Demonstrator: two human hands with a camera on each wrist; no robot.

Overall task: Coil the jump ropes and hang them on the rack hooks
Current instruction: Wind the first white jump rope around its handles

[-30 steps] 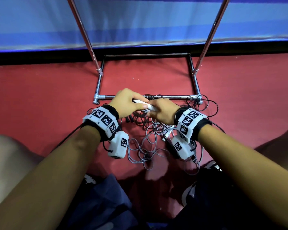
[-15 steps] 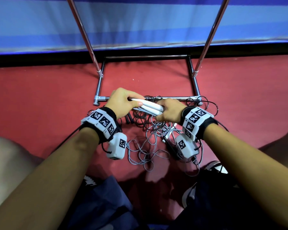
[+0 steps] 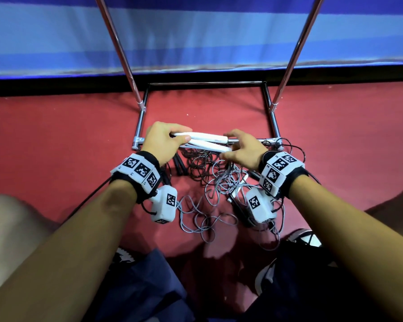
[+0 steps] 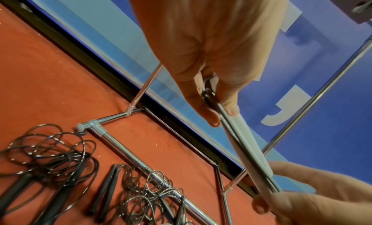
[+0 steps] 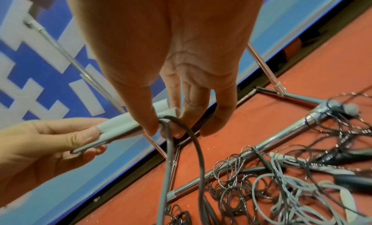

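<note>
Both hands hold a pair of white jump rope handles (image 3: 205,140) side by side and level, just above the rack's front base bar (image 3: 249,141). My left hand (image 3: 179,137) grips their tapered left ends (image 4: 247,148), where the cord loops back. At the right ends (image 5: 124,123), my right hand (image 3: 228,146) pinches the handles with thumb and fingertips (image 5: 151,129). The grey cord (image 5: 167,164) hangs from that hand to the red floor. The rack's two chrome uprights (image 3: 119,49) rise out of view, and no hooks show.
Tangled black ropes with dark handles (image 3: 200,168) and loose grey cord (image 3: 219,189) lie on the red floor between my wrists. More black ropes (image 4: 50,156) lie left of the rack's corner. A blue wall panel (image 3: 196,36) stands behind the rack. My knees flank the pile.
The hands have lifted the white handles and drawn apart along them, so most of their length now shows. The cord below the right hand has risen from the pile.
</note>
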